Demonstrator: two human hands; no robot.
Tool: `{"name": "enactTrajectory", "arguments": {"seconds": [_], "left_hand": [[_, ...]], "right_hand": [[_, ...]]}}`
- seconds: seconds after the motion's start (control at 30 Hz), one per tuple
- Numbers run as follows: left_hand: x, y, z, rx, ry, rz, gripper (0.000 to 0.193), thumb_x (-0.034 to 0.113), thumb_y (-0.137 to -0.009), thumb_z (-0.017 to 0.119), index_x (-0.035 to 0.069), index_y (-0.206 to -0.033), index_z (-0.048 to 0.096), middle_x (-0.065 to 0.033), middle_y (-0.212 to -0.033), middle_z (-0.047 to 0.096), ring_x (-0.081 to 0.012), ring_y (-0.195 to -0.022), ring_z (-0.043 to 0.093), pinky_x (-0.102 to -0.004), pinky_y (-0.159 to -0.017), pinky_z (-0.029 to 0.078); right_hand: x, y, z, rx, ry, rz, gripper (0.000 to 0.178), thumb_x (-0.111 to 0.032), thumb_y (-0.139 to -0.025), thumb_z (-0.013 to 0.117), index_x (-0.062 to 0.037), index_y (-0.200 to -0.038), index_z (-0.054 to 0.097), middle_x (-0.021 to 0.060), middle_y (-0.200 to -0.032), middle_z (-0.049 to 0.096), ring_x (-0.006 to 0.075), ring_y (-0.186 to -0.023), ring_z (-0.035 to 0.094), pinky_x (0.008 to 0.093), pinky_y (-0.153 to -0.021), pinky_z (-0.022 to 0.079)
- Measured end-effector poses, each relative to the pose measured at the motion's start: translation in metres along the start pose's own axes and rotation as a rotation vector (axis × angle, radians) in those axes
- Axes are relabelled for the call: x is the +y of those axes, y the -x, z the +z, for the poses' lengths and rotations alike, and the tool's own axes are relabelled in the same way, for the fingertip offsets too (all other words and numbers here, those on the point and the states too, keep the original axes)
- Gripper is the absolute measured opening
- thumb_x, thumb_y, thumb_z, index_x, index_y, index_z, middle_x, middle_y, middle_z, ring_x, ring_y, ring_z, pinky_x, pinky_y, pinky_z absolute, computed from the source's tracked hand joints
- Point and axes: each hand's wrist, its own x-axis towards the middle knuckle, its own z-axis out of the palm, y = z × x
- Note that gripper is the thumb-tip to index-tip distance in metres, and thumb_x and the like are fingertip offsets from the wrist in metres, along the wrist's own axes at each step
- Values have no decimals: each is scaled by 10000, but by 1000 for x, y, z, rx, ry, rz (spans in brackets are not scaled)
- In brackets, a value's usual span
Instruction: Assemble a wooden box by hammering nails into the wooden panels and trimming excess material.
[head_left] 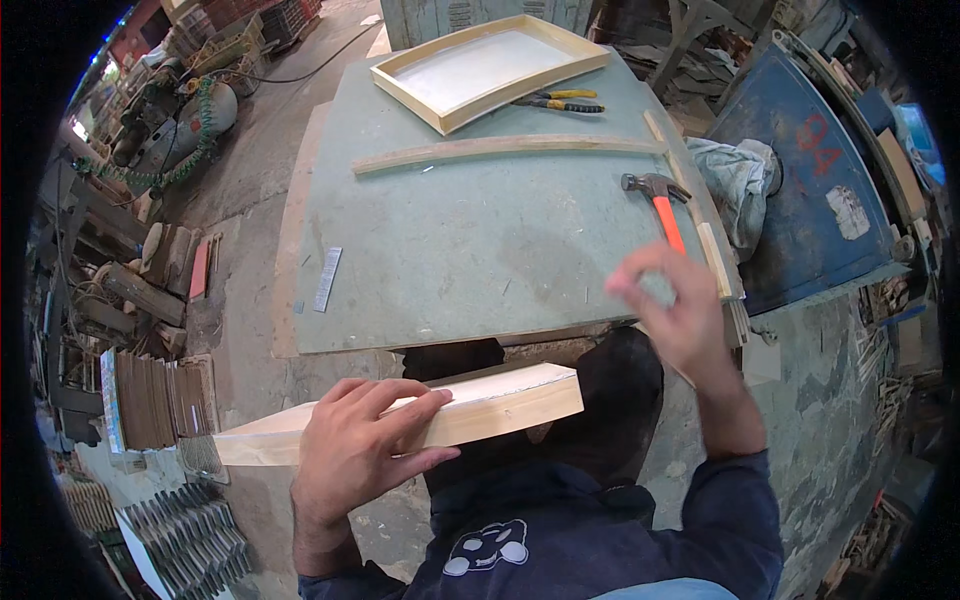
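Note:
My left hand [365, 440] is wrapped over a pale wooden frame [500, 415], which rests on edge across my lap and extends to the left. A thin white edge runs along its upper side. Above the table's near right part, my right hand [675, 310] is raised, thumb and forefinger curled together in a pinch and blurred by motion. Whatever may be between those fingertips is too small to make out. Just beyond that hand lies a claw hammer [664, 210] with an orange handle, its lower end hidden behind the hand.
On the grey-green table [450, 250] lie a long wooden strip [500, 147], a printed paper strip [327, 279] and yellow-black pliers [560, 101]. A wooden tray with a white base [440, 115] sits at the far end. More wood strips [715, 260] line the right edge. Stacked panels [150, 400] stand left.

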Motion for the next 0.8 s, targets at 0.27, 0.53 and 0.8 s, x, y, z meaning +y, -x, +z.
{"name": "enactTrajectory", "arguments": {"seconds": [0.27, 0.53, 0.8], "left_hand": [[2, 1, -3, 43, 6, 8, 509, 461, -668, 818, 182, -1080, 712, -16, -1005, 688, -212, -872, 661, -364, -800, 493], [-3, 19, 1, 53, 99, -32, 478, 453, -719, 798, 176, -1099, 713, -7, -988, 694, -201, -874, 669, -350, -789, 496], [-15, 2, 1, 23, 108, -8, 488, 434, -729, 781, 165, -1126, 694, -29, -1033, 694, -226, -865, 667, -366, -807, 505]], "right_hand": [[169, -181, 6, -122, 562, -82, 179, -110, -874, 633, -4, -1016, 658, 196, -1050, 655, 360, -1014, 617, 414, -898, 488], [228, -244, 23, -549, 816, 195, 346, -78, -747, 673, -40, -1080, 587, 195, -1050, 610, 382, -1074, 573, 467, -910, 472], [181, -206, 4, -468, 862, -39, 230, -32, -850, 536, -41, -1051, 647, 228, -1110, 593, 415, -1011, 601, 462, -905, 481]]}}
